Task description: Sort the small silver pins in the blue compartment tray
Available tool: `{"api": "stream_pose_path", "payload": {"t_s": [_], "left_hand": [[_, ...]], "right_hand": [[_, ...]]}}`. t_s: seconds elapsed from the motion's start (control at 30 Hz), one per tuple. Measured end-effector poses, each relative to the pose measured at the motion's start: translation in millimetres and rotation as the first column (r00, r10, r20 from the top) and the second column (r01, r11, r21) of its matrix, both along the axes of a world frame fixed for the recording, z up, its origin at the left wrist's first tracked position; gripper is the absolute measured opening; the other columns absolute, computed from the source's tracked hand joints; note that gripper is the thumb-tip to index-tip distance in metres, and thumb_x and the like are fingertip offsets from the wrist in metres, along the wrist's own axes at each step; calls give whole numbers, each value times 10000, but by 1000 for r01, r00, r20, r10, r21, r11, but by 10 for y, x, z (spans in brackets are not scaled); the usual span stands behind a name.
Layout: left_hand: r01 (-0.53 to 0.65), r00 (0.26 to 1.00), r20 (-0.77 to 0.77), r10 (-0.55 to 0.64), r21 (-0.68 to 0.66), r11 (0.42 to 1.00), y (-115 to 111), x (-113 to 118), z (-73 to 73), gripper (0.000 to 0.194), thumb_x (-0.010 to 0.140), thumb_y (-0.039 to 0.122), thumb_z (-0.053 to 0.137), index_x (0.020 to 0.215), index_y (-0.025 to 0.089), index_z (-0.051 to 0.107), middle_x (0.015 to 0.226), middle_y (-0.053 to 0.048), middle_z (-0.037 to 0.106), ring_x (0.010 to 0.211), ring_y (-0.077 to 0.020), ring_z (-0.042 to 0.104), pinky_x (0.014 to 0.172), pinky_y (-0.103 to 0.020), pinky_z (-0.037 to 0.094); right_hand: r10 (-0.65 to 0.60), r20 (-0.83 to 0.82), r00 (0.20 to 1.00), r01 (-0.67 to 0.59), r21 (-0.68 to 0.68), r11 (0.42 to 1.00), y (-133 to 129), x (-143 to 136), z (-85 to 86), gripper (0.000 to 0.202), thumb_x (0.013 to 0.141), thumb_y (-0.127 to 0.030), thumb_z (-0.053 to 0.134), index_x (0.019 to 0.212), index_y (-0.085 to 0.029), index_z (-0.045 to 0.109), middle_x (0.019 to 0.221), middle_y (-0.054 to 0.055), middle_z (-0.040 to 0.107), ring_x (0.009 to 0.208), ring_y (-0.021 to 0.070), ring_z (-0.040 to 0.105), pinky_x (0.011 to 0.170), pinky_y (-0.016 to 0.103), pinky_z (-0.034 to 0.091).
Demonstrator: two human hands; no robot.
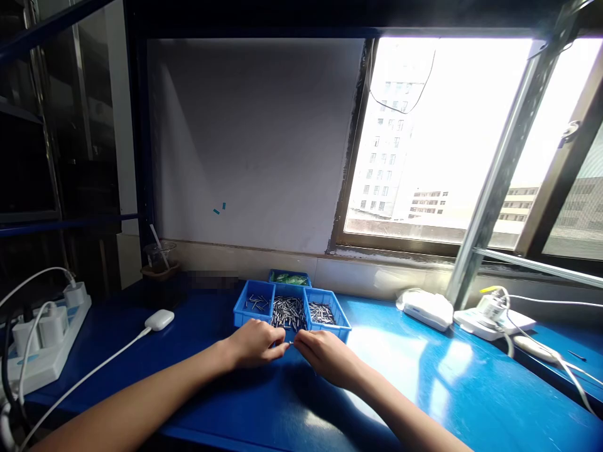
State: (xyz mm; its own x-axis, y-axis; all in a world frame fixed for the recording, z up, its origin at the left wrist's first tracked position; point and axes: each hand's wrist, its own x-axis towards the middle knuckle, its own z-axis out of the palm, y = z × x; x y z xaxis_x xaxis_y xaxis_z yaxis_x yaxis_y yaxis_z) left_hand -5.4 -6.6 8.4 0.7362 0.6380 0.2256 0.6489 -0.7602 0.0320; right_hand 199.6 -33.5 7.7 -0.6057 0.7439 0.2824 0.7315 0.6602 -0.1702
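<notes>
My left hand (pixel 258 343) and my right hand (pixel 326 356) meet in front of the blue bins, fingertips almost touching. Both are pinched closed on a tiny, shiny metal pin (pixel 291 343) between them; its exact kind is too small to make out. Behind my left hand, the left blue bin (pixel 239 307) holds a few thin metal pins (pixel 257 302). The middle bin (pixel 291 290) is heaped with similar dark metal pieces (pixel 288 312), partly hidden by my hands. In the right bin (pixel 343 318) lies another pile of metal pieces (pixel 321 312).
A small back bin (pixel 307 276) contains green packets (pixel 289 279). On the blue table (pixel 226 408) lie a white charger case (pixel 160 319) with its cable, a power strip (pixel 59 345) at left, a white device (pixel 428 309) and another power strip (pixel 494 323) at right. A cup (pixel 160 260) stands back left.
</notes>
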Motion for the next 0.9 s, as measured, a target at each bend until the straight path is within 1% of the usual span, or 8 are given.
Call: {"api": "stream_pose_path", "payload": {"t_s": [0.2,0.33,0.5,0.63,0.7,0.8,0.9], "left_hand": [[18,1000,-10,-18,8,1000,-11,4,3,282,933,352,439,780,184,605,719,-22,679,673,-187,645,564,-235,372],[37,999,-28,-37,22,999,-46,24,10,259,908,302,461,728,181,602,691,-16,679,630,-176,636,537,-233,350],[22,999,-30,-21,13,1000,-56,29,22,227,897,297,478,768,194,633,709,-21,693,660,-191,646,560,-234,367],[21,999,-34,-21,-1,1000,-51,26,22,254,901,294,469,742,187,636,685,-26,683,649,-191,637,571,-238,372],[31,1000,-2,-31,-23,999,-47,25,17,265,907,301,460,750,183,638,695,-27,680,650,-186,629,571,-237,368],[45,995,90,-37,-88,995,-37,24,8,260,904,305,465,761,179,643,698,-17,670,639,-164,604,560,-227,357],[71,981,190,-43,-141,987,-24,31,3,210,878,271,496,774,175,650,711,-6,657,629,-140,576,559,-214,361]], "right_hand": [[6,-7,1000,-6,21,1000,-7,-4,-5,279,969,-244,358,824,-186,589,737,22,646,641,144,581,579,241,353],[27,5,1000,-27,25,999,-27,-18,11,275,972,-245,359,822,-181,581,740,21,644,642,139,584,578,239,350],[23,32,999,-24,20,1000,-34,-16,14,267,965,-242,373,809,-182,581,724,14,636,635,135,580,569,246,332],[27,28,999,-27,10,1000,-29,-11,15,262,962,-230,378,802,-180,579,714,13,630,625,128,568,563,241,327],[32,15,999,-32,10,999,-21,-6,13,260,962,-230,381,799,-178,577,709,13,629,619,126,563,564,237,328],[39,-4,999,-39,18,999,-5,6,0,257,959,-232,390,792,-175,576,698,12,625,605,123,554,558,236,324],[43,-20,999,-43,22,999,8,16,-18,259,957,-239,394,787,-175,580,694,13,623,601,123,550,556,237,324]]}}
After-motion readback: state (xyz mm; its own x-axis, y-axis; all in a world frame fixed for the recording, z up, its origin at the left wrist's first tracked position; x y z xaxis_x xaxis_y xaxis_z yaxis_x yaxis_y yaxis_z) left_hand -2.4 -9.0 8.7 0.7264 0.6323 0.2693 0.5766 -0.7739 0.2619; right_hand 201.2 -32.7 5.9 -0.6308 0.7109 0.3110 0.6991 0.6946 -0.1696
